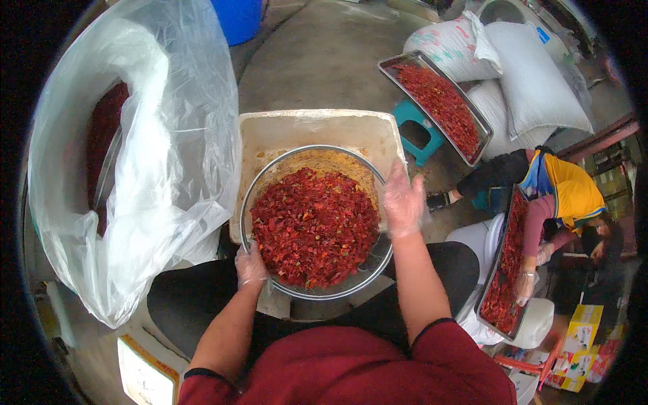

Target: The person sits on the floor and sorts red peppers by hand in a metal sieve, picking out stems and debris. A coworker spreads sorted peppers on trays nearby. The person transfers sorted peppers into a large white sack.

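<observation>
A round metal sieve [283,152] full of crushed dried red chillies [314,228] sits at a slant over a white foam box [314,126]. Yellowish seeds [349,164] show through the mesh at its far side. My left hand [251,266], in a clear plastic glove, grips the near left part of the rim. At the right of the rim is my right hand [404,205], gloved too, with its thumb apart from the fingers and nothing held. Whether it touches the rim, I cannot tell.
A large clear plastic bag [202,116] with dark red contents stands at left. A metal tray [387,66] of chillies rests by a teal stool [415,152] and white sacks [531,76]. At right, a co-worker [572,187] reaches into another chilli tray [486,293]. A blue tub [235,23] stands behind.
</observation>
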`<state>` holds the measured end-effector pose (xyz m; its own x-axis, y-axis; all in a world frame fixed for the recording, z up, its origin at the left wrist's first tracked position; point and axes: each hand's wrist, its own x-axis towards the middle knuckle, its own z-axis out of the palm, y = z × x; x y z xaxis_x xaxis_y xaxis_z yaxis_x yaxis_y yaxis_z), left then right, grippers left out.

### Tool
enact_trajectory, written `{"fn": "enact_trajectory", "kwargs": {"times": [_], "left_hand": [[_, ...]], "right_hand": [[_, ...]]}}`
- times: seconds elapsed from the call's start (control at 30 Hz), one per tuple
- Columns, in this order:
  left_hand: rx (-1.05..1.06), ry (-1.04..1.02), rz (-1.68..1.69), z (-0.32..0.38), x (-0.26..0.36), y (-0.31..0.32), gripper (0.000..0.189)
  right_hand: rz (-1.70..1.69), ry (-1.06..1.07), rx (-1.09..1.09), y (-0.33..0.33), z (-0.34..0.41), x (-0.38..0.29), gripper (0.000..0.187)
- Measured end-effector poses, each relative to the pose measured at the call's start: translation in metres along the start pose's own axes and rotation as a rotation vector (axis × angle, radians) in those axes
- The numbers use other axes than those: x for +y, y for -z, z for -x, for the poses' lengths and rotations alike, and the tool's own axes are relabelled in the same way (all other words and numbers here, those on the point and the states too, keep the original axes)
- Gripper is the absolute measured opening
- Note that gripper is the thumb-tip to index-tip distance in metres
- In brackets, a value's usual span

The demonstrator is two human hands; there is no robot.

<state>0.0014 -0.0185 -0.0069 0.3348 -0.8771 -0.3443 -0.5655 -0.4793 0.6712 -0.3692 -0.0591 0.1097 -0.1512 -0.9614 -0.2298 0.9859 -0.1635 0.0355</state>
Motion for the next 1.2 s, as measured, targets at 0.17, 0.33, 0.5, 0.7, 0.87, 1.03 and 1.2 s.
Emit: {"fn": "enact_trajectory", "kwargs": {"times": [0.17, 0.33, 0.5, 0.7, 0.87, 1.03, 1.2], "left_hand": [[0.036, 0.053, 0.106, -0.003, -0.004, 0.000, 0.044], [0.044, 0.001, 0.036, -0.006, -0.011, -0.004, 0.044], [0.004, -0.069, 0.073, -0.003, -0.014, 0.001, 0.045], [0.050, 0.012, 0.030, 0.002, 0.003, 0.002, 0.044], [0.043, -0.049, 0.108, -0.003, -0.004, -0.001, 0.041], [-0.026, 0.014, 0.132, -0.003, -0.009, 0.002, 0.041], [0.029, -0.032, 0.056, -0.003, -0.017, -0.002, 0.048]], "right_hand": [[1.025, -0.158, 0.160, 0.032, -0.022, 0.026, 0.042], [2.349, -0.129, 0.081, 0.045, -0.058, 0.070, 0.031], [2.882, -0.093, -0.269, 0.044, -0.066, 0.081, 0.017], [3.006, -0.151, -0.246, 0.043, -0.063, 0.095, 0.017], [2.959, -0.127, -0.211, 0.047, -0.071, 0.092, 0.017], [2.697, 0.303, -0.281, 0.038, -0.047, 0.058, 0.019], [1.755, -0.195, 0.169, 0.017, -0.007, 0.039, 0.016]]}}
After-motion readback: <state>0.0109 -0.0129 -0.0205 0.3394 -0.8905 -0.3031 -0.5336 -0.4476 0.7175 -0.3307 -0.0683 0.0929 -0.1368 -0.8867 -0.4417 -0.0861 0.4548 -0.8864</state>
